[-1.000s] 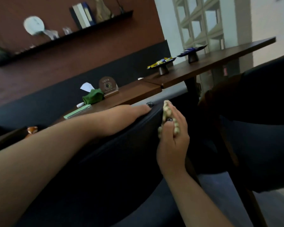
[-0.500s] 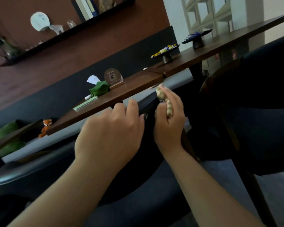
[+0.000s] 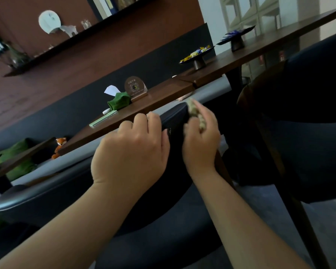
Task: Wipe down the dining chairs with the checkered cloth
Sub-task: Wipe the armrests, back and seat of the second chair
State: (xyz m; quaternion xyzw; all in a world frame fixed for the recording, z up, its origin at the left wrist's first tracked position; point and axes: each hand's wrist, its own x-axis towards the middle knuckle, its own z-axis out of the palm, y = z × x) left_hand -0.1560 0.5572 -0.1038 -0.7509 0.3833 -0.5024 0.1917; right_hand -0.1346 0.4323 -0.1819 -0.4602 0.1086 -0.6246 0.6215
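Checkered cloth (image 3: 196,115) is seen only as a bunched, pale strip; its pattern cannot be made out, and most of it is hidden inside the right hand (image 3: 200,140), whose fingers are closed around it. The cloth is pressed against the right end of the dark chair back (image 3: 175,121), just below the edge of the wooden table (image 3: 163,96). The left hand (image 3: 130,152) is clamped over the top of the same chair back, its fingertips curled out of sight behind the rim. The chair's seat is cut off by the lower frame edge, and a second dark chair (image 3: 308,105) at right is only partly in view. A green tissue holder (image 3: 119,101) and a round sign (image 3: 135,88) are noted on the table. Compared with half a second earlier, both hands sit in nearly the same hold; the left hand has shifted slightly rightward, closer to the right.
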